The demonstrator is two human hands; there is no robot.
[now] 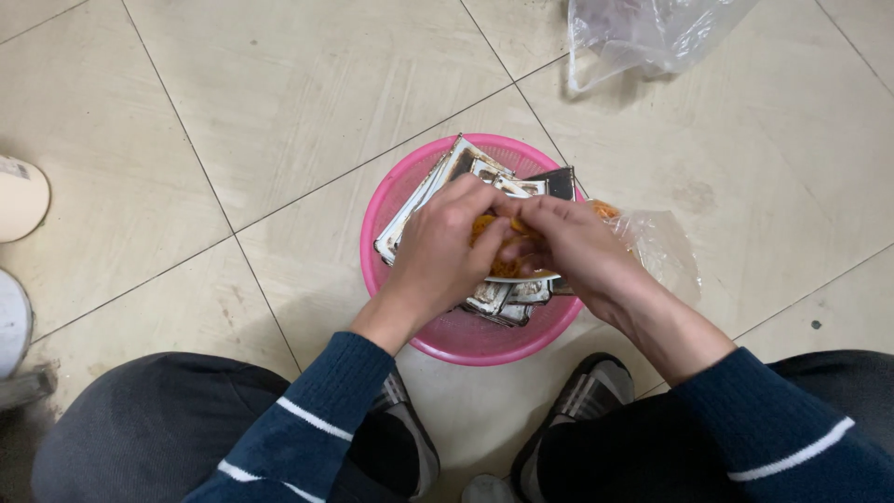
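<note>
A pink plastic basket [466, 340] stands on the tiled floor between my feet, filled with several flat white and dark cards or trays [438, 182]. Over it, my left hand [438, 251] and my right hand [577, 247] meet, both pinching a small orange crumbly piece [494, 244] between the fingertips. What lies under my hands in the basket is hidden.
A clear plastic bag [666, 242] with a bit of orange stuff lies against the basket's right side. Another crumpled clear bag [643, 33] is at the top. Pale round containers [19, 196] sit at the left edge. My shoes [582, 396] flank the basket's near side.
</note>
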